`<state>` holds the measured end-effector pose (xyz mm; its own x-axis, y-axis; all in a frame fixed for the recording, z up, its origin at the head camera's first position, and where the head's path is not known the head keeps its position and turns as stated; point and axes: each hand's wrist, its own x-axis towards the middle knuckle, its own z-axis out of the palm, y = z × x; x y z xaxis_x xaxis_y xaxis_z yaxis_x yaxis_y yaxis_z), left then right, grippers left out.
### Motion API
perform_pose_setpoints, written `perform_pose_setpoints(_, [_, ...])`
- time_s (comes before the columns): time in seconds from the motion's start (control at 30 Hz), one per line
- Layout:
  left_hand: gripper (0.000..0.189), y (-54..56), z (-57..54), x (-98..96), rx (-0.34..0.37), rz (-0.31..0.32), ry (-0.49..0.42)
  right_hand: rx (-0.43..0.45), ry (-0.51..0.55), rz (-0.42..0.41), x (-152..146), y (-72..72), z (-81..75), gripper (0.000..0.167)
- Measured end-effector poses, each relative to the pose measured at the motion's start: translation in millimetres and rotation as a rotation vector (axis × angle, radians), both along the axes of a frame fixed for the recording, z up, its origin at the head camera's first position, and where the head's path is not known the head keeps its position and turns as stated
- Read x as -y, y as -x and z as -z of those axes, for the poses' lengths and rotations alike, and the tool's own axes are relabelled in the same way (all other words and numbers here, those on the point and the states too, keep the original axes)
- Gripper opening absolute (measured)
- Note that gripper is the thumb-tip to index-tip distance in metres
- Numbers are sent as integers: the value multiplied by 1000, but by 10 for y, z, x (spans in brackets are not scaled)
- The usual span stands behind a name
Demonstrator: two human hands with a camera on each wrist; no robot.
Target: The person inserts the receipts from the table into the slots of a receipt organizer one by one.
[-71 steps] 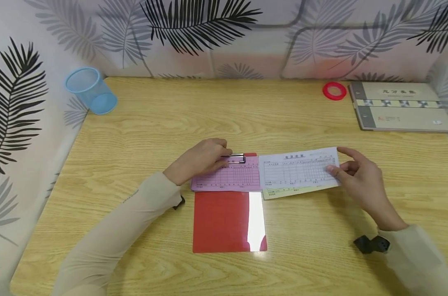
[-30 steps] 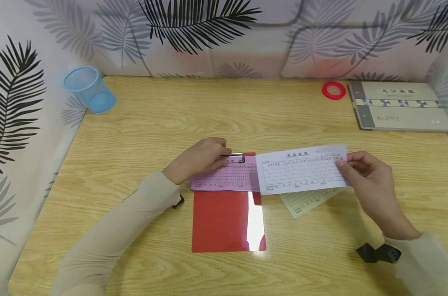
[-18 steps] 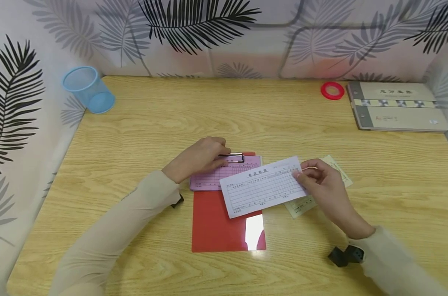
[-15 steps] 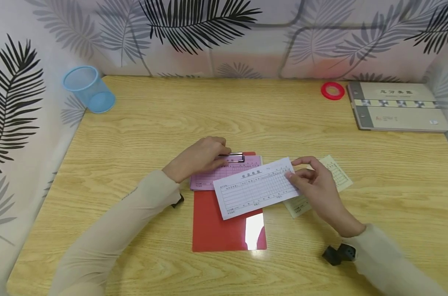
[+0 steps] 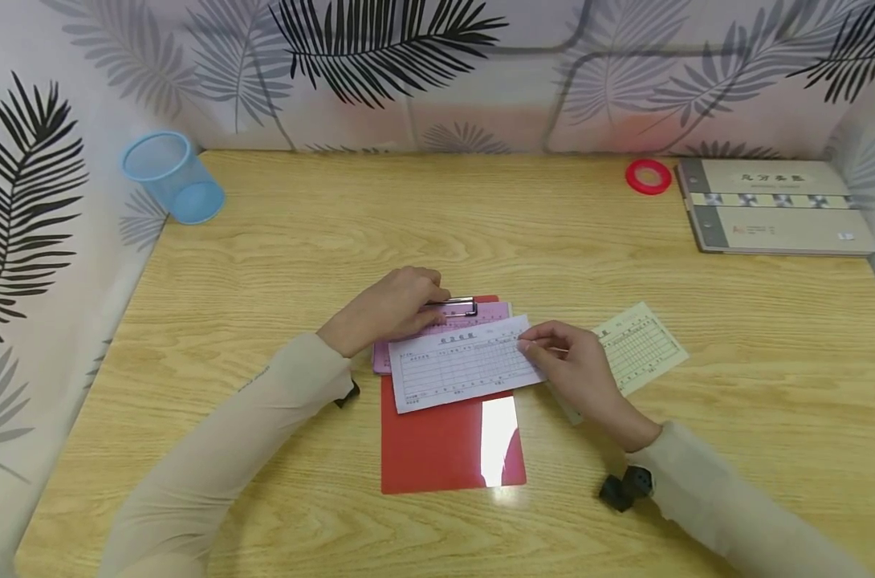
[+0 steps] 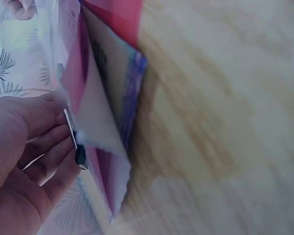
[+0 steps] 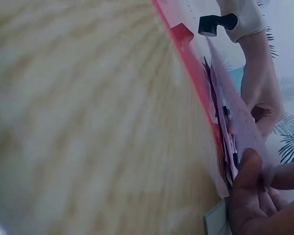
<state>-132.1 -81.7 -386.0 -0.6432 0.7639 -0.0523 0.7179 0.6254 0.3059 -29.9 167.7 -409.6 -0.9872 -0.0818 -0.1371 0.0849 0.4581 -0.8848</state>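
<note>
In the head view my left hand [image 5: 390, 309] grips the metal clip [image 5: 474, 307] at the top of a red clipboard [image 5: 430, 453]. A pad of pink receipt forms [image 5: 493, 311] sits under that clip. The left wrist view shows the thumb and fingers around the clip, with one pad corner [image 6: 100, 117] curled up. Between thumb and fingers, my right hand [image 5: 582, 369] pinches the right end of a white receipt slip [image 5: 466, 369]. The slip lies tilted across the pink pad and the board's upper part. A yellow receipt slip [image 5: 643, 349] is on the table, partly hidden behind the right hand.
A blue mesh pen cup [image 5: 173, 177] stands at the back left. At the back right are a red tape roll [image 5: 649, 163] and a beige ledger book [image 5: 784, 221]. Wood-grain tabletop [image 5: 300, 233] surrounds the clipboard, with leaf-patterned cloth [image 5: 481, 112] behind.
My right hand has lifted the white slip off the yellow one and carried it left over the pink pad. The yellow slip has turned and stays on the table. My left hand keeps its place.
</note>
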Motion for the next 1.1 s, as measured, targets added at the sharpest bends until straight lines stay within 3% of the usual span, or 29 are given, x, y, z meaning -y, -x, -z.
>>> perform_pose_setpoints(0.23, [16,14,-1,5,-4,18,15,146,9,-154,-7,40,-47,26])
perform_pose_setpoints(0.47, [12,29,-43,0,-41,99,41,154,8,-294,-17,82,-144,38])
perform_pose_setpoints(0.63, [11,3,-129,-85,-100,165,122,185,12,-321,-42,122,-173,41])
perform_pose_setpoints(0.87, [15,-23,-89,-109,-263,209,211,228,78,-308,-66,147,-169,45])
perform_pose_setpoints(1.1, [15,-36,-68,-104,-280,227,213,211,-53,-397,-45,111,-221,58])
